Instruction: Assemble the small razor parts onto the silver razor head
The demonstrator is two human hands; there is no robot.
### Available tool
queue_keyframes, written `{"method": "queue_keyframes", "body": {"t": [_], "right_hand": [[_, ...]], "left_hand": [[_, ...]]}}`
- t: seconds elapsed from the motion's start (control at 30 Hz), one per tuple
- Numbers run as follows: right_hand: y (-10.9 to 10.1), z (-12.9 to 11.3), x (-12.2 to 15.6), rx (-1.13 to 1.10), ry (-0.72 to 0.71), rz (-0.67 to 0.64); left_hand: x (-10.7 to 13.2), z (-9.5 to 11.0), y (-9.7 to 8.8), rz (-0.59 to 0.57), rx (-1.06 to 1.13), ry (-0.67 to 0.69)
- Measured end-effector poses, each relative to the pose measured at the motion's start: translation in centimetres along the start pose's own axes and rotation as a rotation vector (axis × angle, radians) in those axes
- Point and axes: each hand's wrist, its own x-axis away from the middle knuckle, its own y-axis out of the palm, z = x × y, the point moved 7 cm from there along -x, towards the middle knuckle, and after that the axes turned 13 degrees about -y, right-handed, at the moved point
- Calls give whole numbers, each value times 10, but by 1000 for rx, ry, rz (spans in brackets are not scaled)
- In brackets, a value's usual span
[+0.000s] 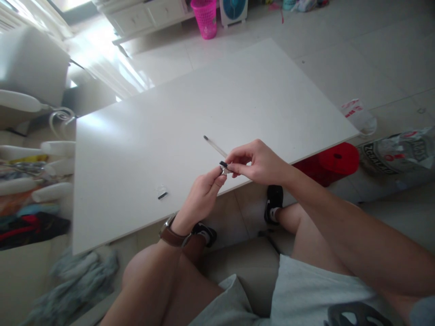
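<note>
Both my hands meet over the near edge of a white table (210,99). My left hand (203,195), with a brown watch on its wrist, is closed in a pinch on a small pale part (224,171). My right hand (255,161) is closed too, its fingertips gripping a small black piece (223,164) at the end of that same part. A thin clear pen tube (214,145) with a dark tip lies on the table just beyond my fingers. A tiny black piece beside a clear scrap (162,194) lies to the left.
A red stool (335,160) stands under the table's right edge, with plastic bags (397,156) on the floor beside it. A pink basket (204,18) and a fan (234,10) stand far back. Clutter and white tubes (50,172) lie at left. My knees and shoes are below.
</note>
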Motion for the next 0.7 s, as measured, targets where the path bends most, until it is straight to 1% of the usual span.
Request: {"method": "queue_keyframes", "body": {"t": [0.17, 0.4, 0.53, 0.7], "right_hand": [[-3, -8, 1, 62, -8, -3], [-3, -10, 2, 54, -5, 3], [-2, -11, 2, 68, -3, -4], [-2, -11, 3, 55, 2, -3]], "left_hand": [[3, 4, 1, 33, -78, 15], [6, 8, 2, 80, -64, -45], [6, 10, 3, 69, -43, -40], [6, 11, 4, 26, 3, 2]]}}
